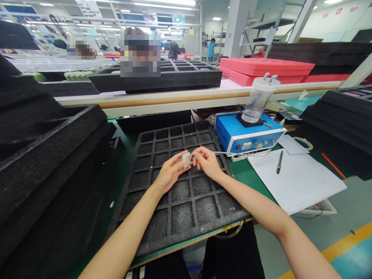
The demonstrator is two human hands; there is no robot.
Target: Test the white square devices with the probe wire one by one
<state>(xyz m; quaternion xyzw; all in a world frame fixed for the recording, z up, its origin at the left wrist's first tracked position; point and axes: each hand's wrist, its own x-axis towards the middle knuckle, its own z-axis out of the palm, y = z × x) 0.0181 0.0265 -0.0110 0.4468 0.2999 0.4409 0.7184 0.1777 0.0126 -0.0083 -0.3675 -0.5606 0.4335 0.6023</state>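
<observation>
Over a black foam tray (pixel 180 196) with square compartments, my left hand (pixel 169 170) grips a small whitish rounded part (pixel 186 159) between thumb and fingers. Its exact kind is too small to make out. My right hand (pixel 207 161) pinches the end of a thin pale cable or tube (pixel 229 153) right beside that part. Whether the tip enters the part is hidden by my fingers. The line runs right to the front of a blue box-shaped device (pixel 247 131), which carries a clear cylinder (pixel 259 101) with fittings on its lid.
Paper sheets (pixel 302 178) with a pen (pixel 279 161) lie at the right, near a tape roll (pixel 303 143). Black foam trays (pixel 43 174) stack high on the left. A white rail (pixel 174 101) crosses behind; red foam blocks (pixel 264 66) sit beyond it. People are in the background.
</observation>
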